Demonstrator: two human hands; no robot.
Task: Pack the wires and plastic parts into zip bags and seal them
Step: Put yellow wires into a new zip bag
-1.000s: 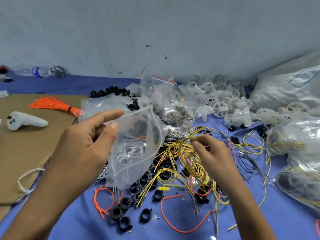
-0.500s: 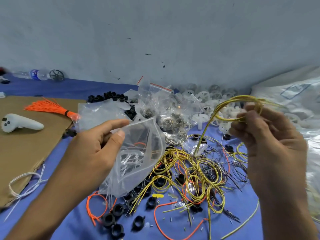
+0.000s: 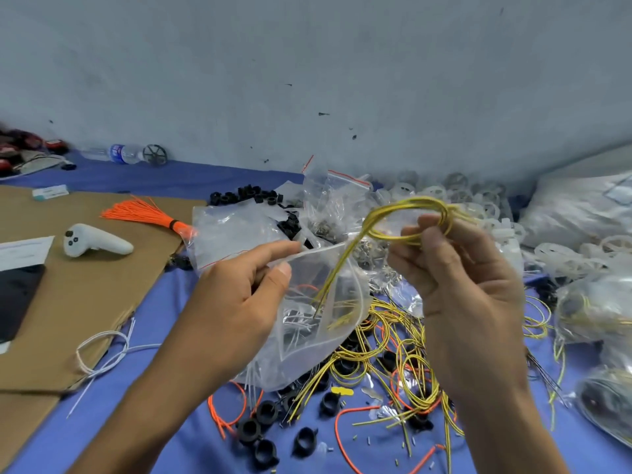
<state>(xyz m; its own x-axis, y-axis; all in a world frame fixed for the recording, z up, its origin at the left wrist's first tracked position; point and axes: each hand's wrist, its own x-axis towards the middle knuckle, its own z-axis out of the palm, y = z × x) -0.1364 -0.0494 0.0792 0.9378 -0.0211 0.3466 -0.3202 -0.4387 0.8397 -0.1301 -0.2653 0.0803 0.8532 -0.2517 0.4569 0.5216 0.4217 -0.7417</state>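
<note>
Pinching the rim of the clear zip bag (image 3: 318,347) at centre frame, the left hand (image 3: 236,302) holds its mouth agape. Tails of the thin yellow wires (image 3: 374,216) dip inside, their loop gripped just right of it by the right hand (image 3: 472,295). Cardboard (image 3: 85,302) bounds the left and stuffed bags (image 3: 595,309) the right edge; tangled wires (image 3: 403,371) and black rings (image 3: 249,431) crowd the blue cloth (image 3: 372,453) below.

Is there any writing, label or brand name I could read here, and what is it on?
No text here is legible.
Water bottle: blue label, too blurred to read.
Small box: print too small to read.
Paper sheet: faint lines, unreadable.
White sack: blue mark, too blurred to read.
</note>
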